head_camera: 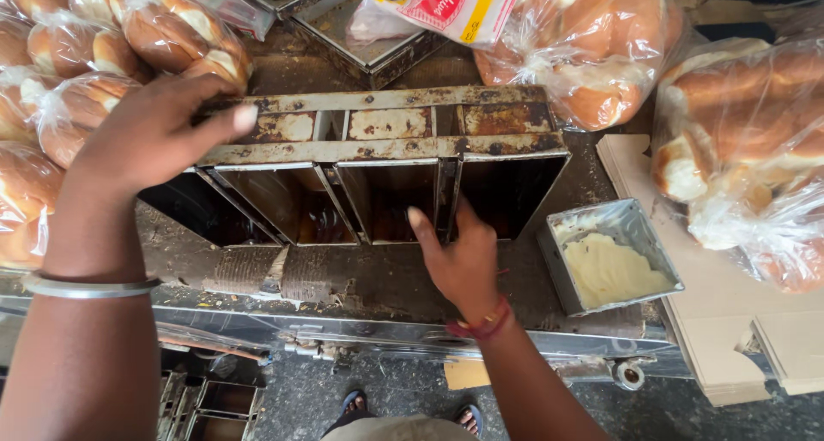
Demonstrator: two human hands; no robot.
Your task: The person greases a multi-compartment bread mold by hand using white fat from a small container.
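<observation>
A rusty strap of several joined metal loaf tins (386, 149) lies tipped on its side on the worktop, its open mouths facing me. My left hand (150, 132) grips the top left corner of the tins, thumb along the upper rim. My right hand (463, 261) reaches into the mouth of one of the right-hand tins, its fingers spread against the dark inner wall and holding nothing that I can see. A small square tin of pale yellow fat (611, 256) stands just right of my right hand.
Bagged bread rolls (77, 63) are piled at the left, and more bagged loaves (747, 140) at the right and back. Flat cardboard (712, 321) lies under the right-hand bags. Other tins (360, 29) sit behind. Below the worktop edge are more tins (206, 402) and my sandalled feet.
</observation>
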